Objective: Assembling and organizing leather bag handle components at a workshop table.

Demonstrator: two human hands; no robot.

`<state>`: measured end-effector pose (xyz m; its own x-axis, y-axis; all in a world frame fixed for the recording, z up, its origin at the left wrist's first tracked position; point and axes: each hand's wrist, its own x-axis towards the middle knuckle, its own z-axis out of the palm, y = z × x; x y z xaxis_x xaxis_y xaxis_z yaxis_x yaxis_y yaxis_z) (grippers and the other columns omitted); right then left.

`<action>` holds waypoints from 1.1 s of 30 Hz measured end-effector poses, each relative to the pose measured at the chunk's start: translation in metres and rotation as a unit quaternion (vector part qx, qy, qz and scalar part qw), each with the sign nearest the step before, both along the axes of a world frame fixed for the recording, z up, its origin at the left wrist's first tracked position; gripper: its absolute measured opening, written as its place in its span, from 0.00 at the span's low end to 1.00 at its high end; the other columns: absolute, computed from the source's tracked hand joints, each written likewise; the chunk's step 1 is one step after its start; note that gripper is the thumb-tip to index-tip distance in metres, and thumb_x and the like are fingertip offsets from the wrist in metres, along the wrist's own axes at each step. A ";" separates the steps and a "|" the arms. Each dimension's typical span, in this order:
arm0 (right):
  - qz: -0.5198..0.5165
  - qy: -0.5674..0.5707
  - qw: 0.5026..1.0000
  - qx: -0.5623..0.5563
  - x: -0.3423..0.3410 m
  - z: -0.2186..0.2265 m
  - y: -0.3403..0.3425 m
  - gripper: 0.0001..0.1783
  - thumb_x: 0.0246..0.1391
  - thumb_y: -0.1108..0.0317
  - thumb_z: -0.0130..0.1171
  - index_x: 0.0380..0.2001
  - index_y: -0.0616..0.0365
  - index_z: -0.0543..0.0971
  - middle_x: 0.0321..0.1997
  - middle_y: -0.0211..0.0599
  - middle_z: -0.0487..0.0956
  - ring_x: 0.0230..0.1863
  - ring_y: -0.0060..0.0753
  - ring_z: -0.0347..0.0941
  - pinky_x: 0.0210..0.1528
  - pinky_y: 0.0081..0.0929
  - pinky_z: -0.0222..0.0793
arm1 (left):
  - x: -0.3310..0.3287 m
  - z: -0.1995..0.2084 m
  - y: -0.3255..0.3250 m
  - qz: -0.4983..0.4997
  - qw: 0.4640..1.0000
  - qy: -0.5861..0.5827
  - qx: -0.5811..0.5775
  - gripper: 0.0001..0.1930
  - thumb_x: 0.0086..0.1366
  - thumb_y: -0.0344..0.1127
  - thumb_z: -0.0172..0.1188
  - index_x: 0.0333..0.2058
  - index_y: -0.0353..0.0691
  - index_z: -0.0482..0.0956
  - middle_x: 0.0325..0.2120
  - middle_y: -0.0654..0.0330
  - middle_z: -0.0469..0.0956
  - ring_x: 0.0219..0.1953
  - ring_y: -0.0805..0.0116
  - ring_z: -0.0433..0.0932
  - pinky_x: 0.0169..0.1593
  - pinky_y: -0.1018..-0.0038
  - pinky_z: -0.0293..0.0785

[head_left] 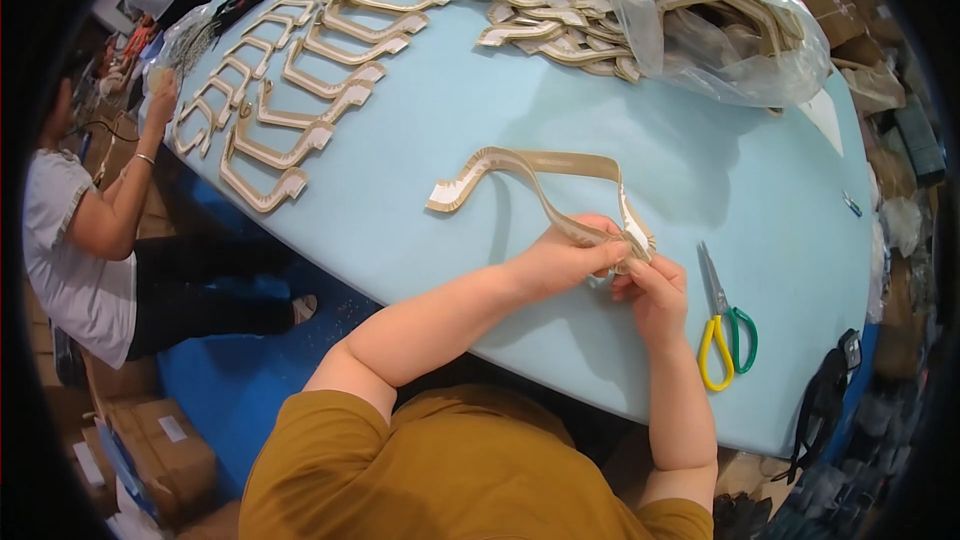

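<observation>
A tan fabric strip (570,162) with white patches along its inner side stands on its edge on the pale blue table, bent into a loop. Its white flared end (446,195) rests on the tabletop to the left of the loop. My left hand (568,258) pinches the strip between thumb and fingers at the near side. Close beside it, my right hand (655,295) pinches the same strip at its near right corner, thumb tip near the left thumb. The fingers partly cover the part held there. To the right lie scissors (715,290) with one yellow and one green handle.
Bent tan strips (300,150) lie in rows at the left of the table (420,280). Behind are a heap of strips (560,25) and a clear plastic bag (720,50) holding more. A small tool (851,204) lies far right. Another person (95,230) is at the left edge.
</observation>
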<state>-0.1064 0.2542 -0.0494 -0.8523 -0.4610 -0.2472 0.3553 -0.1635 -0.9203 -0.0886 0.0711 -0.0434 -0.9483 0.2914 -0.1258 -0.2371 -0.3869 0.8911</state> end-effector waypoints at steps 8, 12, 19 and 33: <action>0.033 0.020 0.999 0.013 0.002 0.001 -0.001 0.13 0.57 0.64 0.54 0.33 0.65 0.80 0.28 0.35 0.79 0.30 0.24 0.73 0.34 0.22 0.68 | 0.002 -0.007 0.004 0.014 0.999 -0.002 0.049 0.07 0.64 0.36 0.57 0.30 0.39 0.74 0.26 0.66 0.76 0.30 0.80 0.69 0.35 0.78 0.66; 0.038 0.046 0.998 0.034 0.004 0.001 0.004 0.14 0.59 0.63 0.53 0.33 0.64 0.79 0.28 0.31 0.77 0.30 0.21 0.71 0.35 0.20 0.66 | -0.002 -0.003 0.010 0.035 0.999 -0.010 0.030 0.05 0.63 0.34 0.58 0.29 0.40 0.74 0.27 0.66 0.76 0.30 0.80 0.69 0.34 0.79 0.65; 0.057 0.025 0.998 -0.029 -0.003 -0.001 -0.008 0.16 0.61 0.59 0.51 0.32 0.62 0.78 0.29 0.28 0.77 0.32 0.18 0.69 0.38 0.19 0.63 | -0.001 -0.007 -0.001 0.060 0.998 -0.009 -0.030 0.07 0.62 0.36 0.59 0.32 0.39 0.76 0.26 0.67 0.76 0.28 0.81 0.68 0.30 0.81 0.63; -0.052 0.059 0.996 0.047 0.008 -0.009 -0.004 0.13 0.62 0.62 0.49 0.36 0.62 0.75 0.26 0.30 0.75 0.24 0.22 0.69 0.25 0.19 0.62 | 0.003 0.001 0.005 0.047 0.999 -0.011 0.007 0.08 0.62 0.34 0.59 0.28 0.35 0.73 0.23 0.62 0.76 0.27 0.76 0.73 0.30 0.77 0.70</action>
